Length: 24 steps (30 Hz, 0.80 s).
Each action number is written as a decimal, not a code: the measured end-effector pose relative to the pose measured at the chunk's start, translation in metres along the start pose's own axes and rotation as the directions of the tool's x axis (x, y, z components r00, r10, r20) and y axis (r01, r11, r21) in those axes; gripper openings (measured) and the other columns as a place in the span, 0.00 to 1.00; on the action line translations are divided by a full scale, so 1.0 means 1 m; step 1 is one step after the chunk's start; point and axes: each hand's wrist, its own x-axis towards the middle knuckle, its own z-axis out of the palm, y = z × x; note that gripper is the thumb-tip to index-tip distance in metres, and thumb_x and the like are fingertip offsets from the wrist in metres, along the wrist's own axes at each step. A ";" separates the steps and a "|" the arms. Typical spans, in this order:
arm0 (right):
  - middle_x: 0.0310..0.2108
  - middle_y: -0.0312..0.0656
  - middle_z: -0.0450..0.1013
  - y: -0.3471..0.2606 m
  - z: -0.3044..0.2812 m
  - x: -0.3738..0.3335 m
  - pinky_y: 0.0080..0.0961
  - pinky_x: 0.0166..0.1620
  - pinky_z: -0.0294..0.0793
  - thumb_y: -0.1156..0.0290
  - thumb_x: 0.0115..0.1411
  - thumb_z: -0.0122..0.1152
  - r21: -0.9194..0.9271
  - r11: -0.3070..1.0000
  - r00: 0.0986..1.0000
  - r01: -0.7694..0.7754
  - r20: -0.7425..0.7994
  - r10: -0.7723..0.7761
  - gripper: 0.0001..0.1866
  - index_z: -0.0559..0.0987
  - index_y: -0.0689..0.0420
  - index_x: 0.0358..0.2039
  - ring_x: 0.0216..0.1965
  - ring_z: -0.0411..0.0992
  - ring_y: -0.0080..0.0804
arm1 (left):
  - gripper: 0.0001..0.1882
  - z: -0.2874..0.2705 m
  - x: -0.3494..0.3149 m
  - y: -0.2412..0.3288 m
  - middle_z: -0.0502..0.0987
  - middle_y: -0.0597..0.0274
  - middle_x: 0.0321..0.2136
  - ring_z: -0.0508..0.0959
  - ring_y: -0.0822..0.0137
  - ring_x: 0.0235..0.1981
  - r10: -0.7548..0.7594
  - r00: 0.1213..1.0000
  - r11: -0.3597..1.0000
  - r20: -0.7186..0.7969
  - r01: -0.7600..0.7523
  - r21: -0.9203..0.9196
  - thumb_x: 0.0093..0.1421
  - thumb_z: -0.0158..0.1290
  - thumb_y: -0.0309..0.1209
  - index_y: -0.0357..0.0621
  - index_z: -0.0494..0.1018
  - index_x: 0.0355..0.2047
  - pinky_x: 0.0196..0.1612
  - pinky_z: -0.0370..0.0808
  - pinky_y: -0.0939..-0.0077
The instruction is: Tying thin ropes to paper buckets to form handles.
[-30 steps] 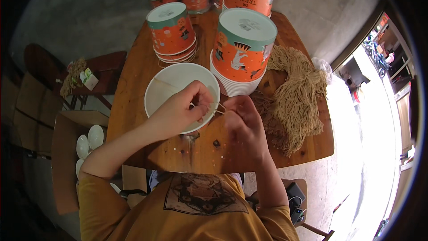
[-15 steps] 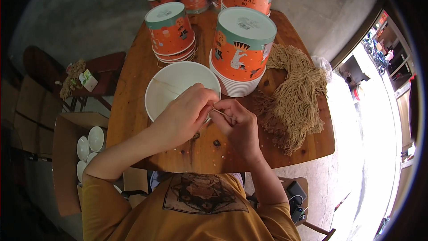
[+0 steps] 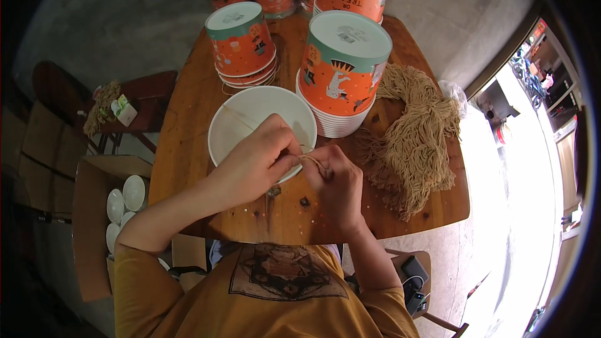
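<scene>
In front of me a white-lined paper bucket (image 3: 226,139) shows its open mouth. A thin tan string (image 3: 241,117) crosses its inside from the far left rim and runs behind my left hand. My left hand (image 3: 256,159) is over the bucket's near right rim, thumb and fingers pinching the string. Right beside it, my right hand (image 3: 336,181) has its fingers curled round a loop of the same string, just off the rim. A knot, if any, is hidden between the fingertips.
Upside-down stacks of orange and green paper buckets (image 3: 344,69) stand behind, with a smaller stack (image 3: 243,40) at left. A thick bundle of tan strings (image 3: 419,144) lies at right on the wooden table (image 3: 188,181). A cardboard box (image 3: 94,231) of white-mouthed buckets stands lower left.
The string loop at my right fingers shows more plainly now. My hands have parted slightly at the fingertips, and the view has shifted a little.
</scene>
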 end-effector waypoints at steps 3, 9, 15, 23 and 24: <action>0.23 0.39 0.72 0.001 0.001 0.000 0.26 0.27 0.71 0.78 0.55 0.66 -0.049 0.996 0.996 0.080 -0.031 -0.081 0.08 0.74 0.56 0.31 0.21 0.70 0.32 | 0.07 0.008 -0.002 0.002 0.67 0.55 0.36 0.74 0.56 0.33 0.035 0.998 0.996 -0.060 -0.031 0.079 0.58 0.55 0.20 0.38 0.67 0.34 0.35 0.72 0.66; 0.24 0.39 0.72 0.007 0.001 -0.003 0.32 0.27 0.73 0.79 0.52 0.66 -0.123 0.963 0.967 0.240 -0.052 -0.248 0.11 0.73 0.55 0.33 0.24 0.72 0.38 | 0.06 0.012 -0.003 0.006 0.69 0.57 0.31 0.75 0.53 0.33 0.107 0.982 0.970 -0.157 -0.069 0.232 0.59 0.55 0.22 0.40 0.68 0.34 0.33 0.72 0.63; 0.27 0.40 0.73 0.010 -0.001 -0.003 0.31 0.27 0.74 0.79 0.48 0.67 -0.228 0.896 0.919 0.381 -0.008 -0.393 0.13 0.74 0.56 0.34 0.26 0.73 0.38 | 0.06 0.007 -0.003 0.012 0.72 0.60 0.28 0.73 0.63 0.27 -0.140 0.979 0.990 -0.149 0.138 -0.027 0.58 0.57 0.24 0.39 0.70 0.32 0.30 0.69 0.70; 0.26 0.39 0.73 0.007 0.001 -0.002 0.29 0.27 0.73 0.82 0.47 0.69 -0.278 0.872 0.907 0.404 -0.007 -0.422 0.16 0.75 0.56 0.35 0.24 0.73 0.37 | 0.05 0.005 -0.004 0.011 0.74 0.60 0.29 0.74 0.68 0.29 -0.162 0.978 0.984 -0.135 0.149 -0.098 0.59 0.56 0.22 0.38 0.70 0.33 0.31 0.70 0.74; 0.26 0.39 0.73 0.008 0.001 -0.003 0.29 0.27 0.73 0.82 0.47 0.69 -0.279 0.871 0.907 0.404 -0.004 -0.422 0.16 0.75 0.56 0.35 0.25 0.73 0.37 | 0.05 0.005 -0.004 0.012 0.74 0.60 0.29 0.74 0.68 0.29 -0.162 0.978 0.984 -0.133 0.150 -0.099 0.59 0.56 0.22 0.38 0.70 0.33 0.31 0.70 0.74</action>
